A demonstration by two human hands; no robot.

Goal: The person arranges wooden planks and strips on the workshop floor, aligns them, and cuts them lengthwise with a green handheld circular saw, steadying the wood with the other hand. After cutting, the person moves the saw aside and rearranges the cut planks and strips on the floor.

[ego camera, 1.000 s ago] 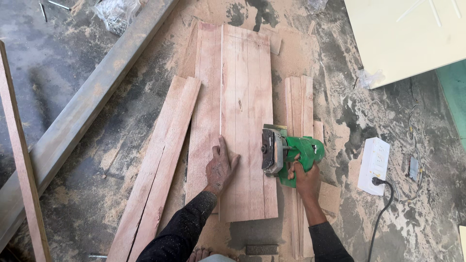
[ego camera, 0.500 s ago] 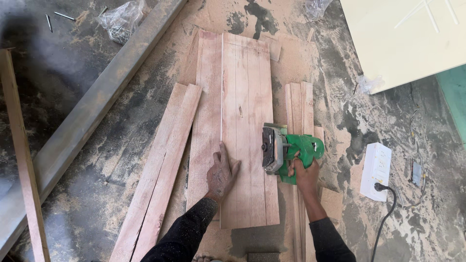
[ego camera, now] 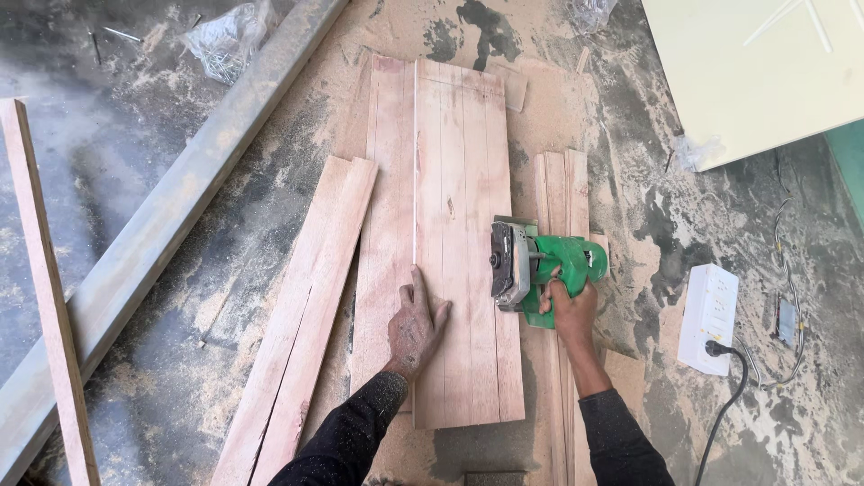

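**Green saw at the right edge of the wide board**

A wide reddish wooden board (ego camera: 441,225) with lengthwise pencil lines and one cut slit lies flat on the sawdust-covered concrete floor (ego camera: 162,360); everything else is placed against it. The left hand (ego camera: 416,328) rests palm down on the board's near half, fingers spread flat and gripping nothing, the index fingertip just at the near end of the slit. The right hand (ego camera: 569,310) is closed around the handle of a green handheld circular saw with a grey metal guard (ego camera: 540,268), which sits on the board's right edge, about midway along it.

Just right of the board, partly under the saw, lies a bundle of narrow wooden strips (ego camera: 560,193). Touching the board's left edge are two long reddish planks (ego camera: 310,306), angled slightly away. Further left a long grey timber beam (ego camera: 171,216) runs diagonally, and beyond it a thin reddish batten (ego camera: 45,288). Well to the board's right stands a white socket block (ego camera: 709,315) with a black plug and cable (ego camera: 733,396). Beyond the board's far right corner lies a pale cream panel (ego camera: 756,63); beyond its far left, a clear plastic bag of nails (ego camera: 225,40).
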